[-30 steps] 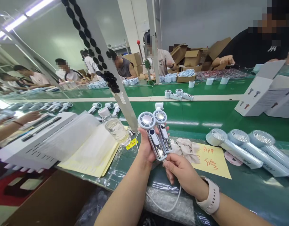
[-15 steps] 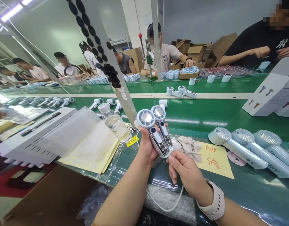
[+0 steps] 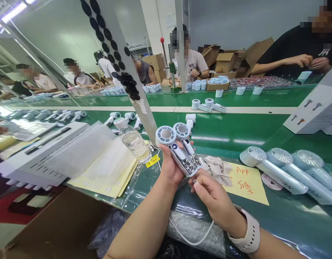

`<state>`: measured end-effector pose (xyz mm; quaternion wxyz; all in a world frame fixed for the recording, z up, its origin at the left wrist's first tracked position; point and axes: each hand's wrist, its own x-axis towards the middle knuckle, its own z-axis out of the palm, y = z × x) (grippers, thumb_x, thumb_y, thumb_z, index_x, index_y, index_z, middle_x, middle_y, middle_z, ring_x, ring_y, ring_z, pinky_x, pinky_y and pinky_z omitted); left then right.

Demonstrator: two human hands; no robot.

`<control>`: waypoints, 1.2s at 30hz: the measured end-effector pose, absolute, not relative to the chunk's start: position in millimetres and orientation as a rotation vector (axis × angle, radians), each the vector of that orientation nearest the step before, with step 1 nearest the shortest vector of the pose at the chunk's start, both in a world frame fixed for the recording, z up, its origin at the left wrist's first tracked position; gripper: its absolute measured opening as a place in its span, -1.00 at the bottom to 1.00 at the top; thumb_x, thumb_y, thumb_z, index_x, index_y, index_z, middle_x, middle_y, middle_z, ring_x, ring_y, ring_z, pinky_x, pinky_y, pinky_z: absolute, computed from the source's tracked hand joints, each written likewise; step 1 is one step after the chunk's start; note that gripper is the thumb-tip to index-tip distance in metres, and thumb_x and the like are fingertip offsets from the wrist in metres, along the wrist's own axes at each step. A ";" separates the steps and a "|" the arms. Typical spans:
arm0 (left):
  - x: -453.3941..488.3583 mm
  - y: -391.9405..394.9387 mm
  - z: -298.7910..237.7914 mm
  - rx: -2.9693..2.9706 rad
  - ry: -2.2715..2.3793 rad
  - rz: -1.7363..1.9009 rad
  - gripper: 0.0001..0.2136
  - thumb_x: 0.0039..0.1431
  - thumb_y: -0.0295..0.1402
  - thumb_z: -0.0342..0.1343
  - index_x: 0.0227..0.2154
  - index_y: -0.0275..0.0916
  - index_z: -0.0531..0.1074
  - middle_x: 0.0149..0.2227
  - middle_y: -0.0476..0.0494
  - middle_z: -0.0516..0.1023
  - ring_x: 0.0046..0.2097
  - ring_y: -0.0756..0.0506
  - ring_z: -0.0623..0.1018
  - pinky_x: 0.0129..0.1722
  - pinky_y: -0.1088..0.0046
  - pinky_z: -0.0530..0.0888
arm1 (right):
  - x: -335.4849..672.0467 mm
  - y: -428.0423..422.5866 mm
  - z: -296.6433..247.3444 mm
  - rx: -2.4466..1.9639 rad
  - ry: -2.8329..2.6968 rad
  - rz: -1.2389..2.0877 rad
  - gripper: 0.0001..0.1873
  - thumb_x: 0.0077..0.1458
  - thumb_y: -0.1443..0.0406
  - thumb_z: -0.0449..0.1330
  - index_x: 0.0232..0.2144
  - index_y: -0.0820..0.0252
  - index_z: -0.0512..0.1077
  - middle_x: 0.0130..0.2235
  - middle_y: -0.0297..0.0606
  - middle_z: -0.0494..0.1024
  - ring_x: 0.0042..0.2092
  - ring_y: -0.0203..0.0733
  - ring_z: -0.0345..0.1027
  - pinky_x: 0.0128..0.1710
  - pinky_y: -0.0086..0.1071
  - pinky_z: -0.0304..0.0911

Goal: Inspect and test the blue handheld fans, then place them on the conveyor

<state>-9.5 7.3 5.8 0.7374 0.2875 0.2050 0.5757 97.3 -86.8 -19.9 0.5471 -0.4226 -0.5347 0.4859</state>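
My left hand (image 3: 171,167) is closed around two light-blue handheld fans held side by side. The nearer handheld fan (image 3: 166,134) has an open handle with its circuit board bare, and its small round display (image 3: 174,146) shows a lit figure. Beside it, the second handheld fan (image 3: 181,130) partly hides behind the first, its board exposed too. Just below the handles' lower ends, my right hand (image 3: 213,194) pinches the plug of a white cable (image 3: 194,243). A small metal plug tip (image 3: 195,182) shows at the fingertips, apart from the fans. The cable loops down beneath the hand.
A water bottle (image 3: 133,140) stands left of the post (image 3: 147,118), near yellow paper (image 3: 106,180). Crumpled cloth (image 3: 216,169) lies on a handwritten yellow sheet (image 3: 247,183). Assembled fans (image 3: 283,176) lie at right. Beyond runs a green conveyor (image 3: 241,126); several co-workers sit across it.
My right hand has drawn the plug slightly away from the fans' lower ends. The nearer fan's display, dark before, now shows a lit figure, and small lights glow on the boards.
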 end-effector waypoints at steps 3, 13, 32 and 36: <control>-10.4 6.5 7.0 0.612 0.418 1.269 -0.41 -0.25 0.27 0.27 -0.55 -0.25 0.41 -0.17 -0.17 0.61 -0.10 -0.18 0.60 -0.13 0.33 0.55 | 98.1 -84.3 -21.7 -1.044 -1.229 1.123 -0.54 0.22 -0.08 0.11 -0.50 0.13 0.35 -0.34 -0.27 0.41 -0.25 -0.14 0.31 -0.21 -0.29 0.22; -14.6 4.4 11.4 0.662 0.368 1.222 -0.40 -0.28 0.29 0.26 -0.57 -0.23 0.41 -0.18 -0.15 0.61 -0.13 -0.18 0.61 -0.10 0.28 0.55 | 106.7 -78.8 -23.1 -1.115 -1.180 1.321 -0.53 0.13 -0.12 0.18 -0.51 0.12 0.37 -0.55 -0.35 0.46 -0.43 -0.19 0.31 -0.35 -0.31 0.19; -8.2 -0.6 7.1 0.715 0.451 1.256 -0.42 -0.33 0.26 0.30 -0.56 -0.24 0.50 -0.22 -0.13 0.64 -0.19 -0.16 0.62 -0.24 0.40 0.56 | 104.6 -76.3 -29.7 -1.189 -1.108 1.261 -0.56 0.21 -0.08 0.10 -0.49 0.12 0.33 -0.51 -0.35 0.43 -0.41 -0.19 0.33 -0.35 -0.32 0.25; -9.9 5.4 5.8 0.608 0.485 1.359 -0.42 -0.31 0.24 0.32 -0.50 -0.24 0.52 -0.27 -0.12 0.64 -0.22 -0.14 0.63 -0.24 0.40 0.55 | 101.7 -78.2 -29.0 -1.275 -1.401 0.991 -0.66 0.26 0.14 0.06 -0.54 0.10 0.22 -0.37 -0.29 0.43 -0.28 -0.15 0.34 -0.25 -0.29 0.26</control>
